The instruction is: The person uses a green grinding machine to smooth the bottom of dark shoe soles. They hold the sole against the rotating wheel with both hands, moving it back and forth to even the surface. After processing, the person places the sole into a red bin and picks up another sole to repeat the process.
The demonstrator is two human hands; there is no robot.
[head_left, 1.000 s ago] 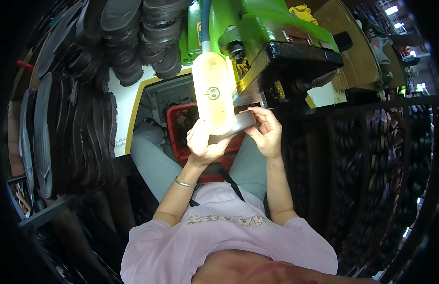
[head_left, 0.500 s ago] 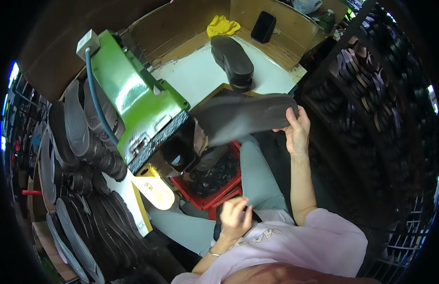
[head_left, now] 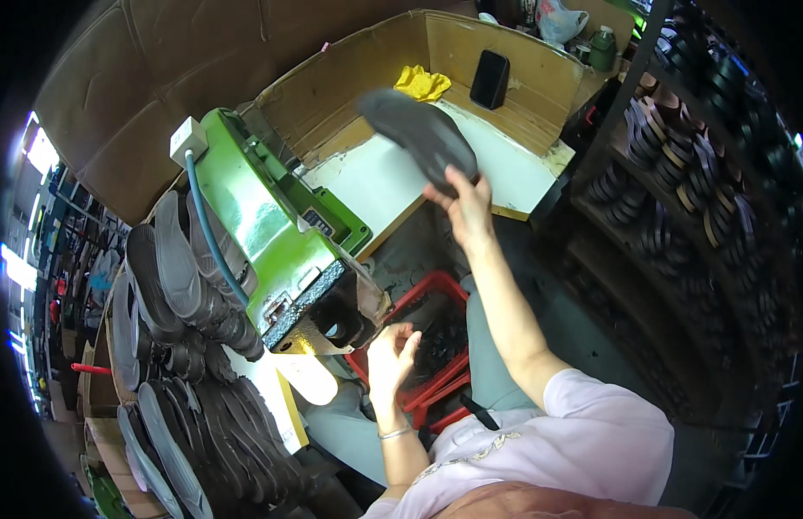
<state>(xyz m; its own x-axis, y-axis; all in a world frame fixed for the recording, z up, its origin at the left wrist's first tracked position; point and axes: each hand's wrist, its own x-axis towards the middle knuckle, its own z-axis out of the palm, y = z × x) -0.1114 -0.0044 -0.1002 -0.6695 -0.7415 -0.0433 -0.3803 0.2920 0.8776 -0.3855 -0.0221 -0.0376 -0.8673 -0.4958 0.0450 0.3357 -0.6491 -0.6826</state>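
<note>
My right hand point(head_left: 464, 208) is stretched out over the white tabletop point(head_left: 358, 186) and grips one end of a dark grey shoe sole point(head_left: 423, 137). Thumb and fingers pinch its near end; the far end is blurred. The stack of soles on the table is hidden behind it, and I cannot tell whether they touch. Above the red bin point(head_left: 457, 290), close to the front of the green machine point(head_left: 267, 225), is my left hand point(head_left: 391, 359). Its fingers are loosely bent, thumb apart, with nothing visible in them.
Many dark soles point(head_left: 215, 432) are stacked left of the machine, beside a lit pale plate point(head_left: 308, 377). Cardboard walls point(head_left: 349, 108) border the table, with a yellow cloth point(head_left: 422, 84) and a black phone point(head_left: 489, 80). Racks of soles point(head_left: 669, 164) stand at the right.
My right hand has carried the sole away from the machine's front, up and left over the table. My left hand has risen from my lap toward the bin. The view has shifted slightly.
</note>
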